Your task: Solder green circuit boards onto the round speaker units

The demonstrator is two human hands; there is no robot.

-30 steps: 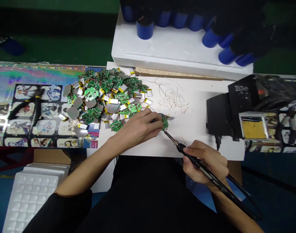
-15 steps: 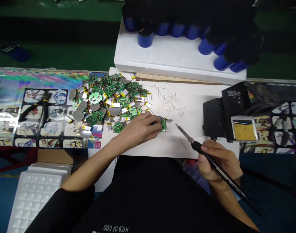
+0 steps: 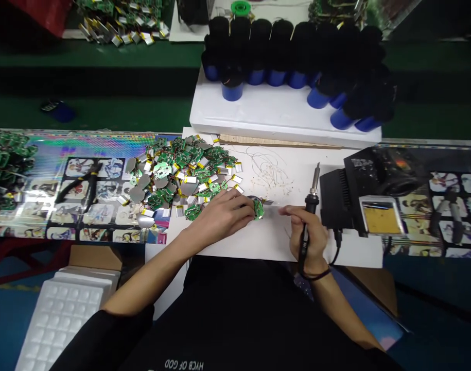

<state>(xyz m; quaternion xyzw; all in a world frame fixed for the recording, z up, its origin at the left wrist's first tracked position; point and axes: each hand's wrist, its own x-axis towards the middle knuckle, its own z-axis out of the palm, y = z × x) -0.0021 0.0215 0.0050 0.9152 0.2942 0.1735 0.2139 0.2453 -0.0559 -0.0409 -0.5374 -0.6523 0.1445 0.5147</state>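
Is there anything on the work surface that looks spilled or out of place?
Yes: tan crumb-like bits and thin loose strands lie scattered on the white sheet, beyond the left hand and the green circuit board. They resemble stray debris; what they are is unclear.

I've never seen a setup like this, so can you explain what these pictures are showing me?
There's no robot here: a camera on someone's head looks down at their bare hands. The left hand touches a green circuit board on a white sheet. The right hand holds a soldering iron, tip up, away from that board. A pile of boards and silver packs lies beyond the left hand; a black box stands to the right.
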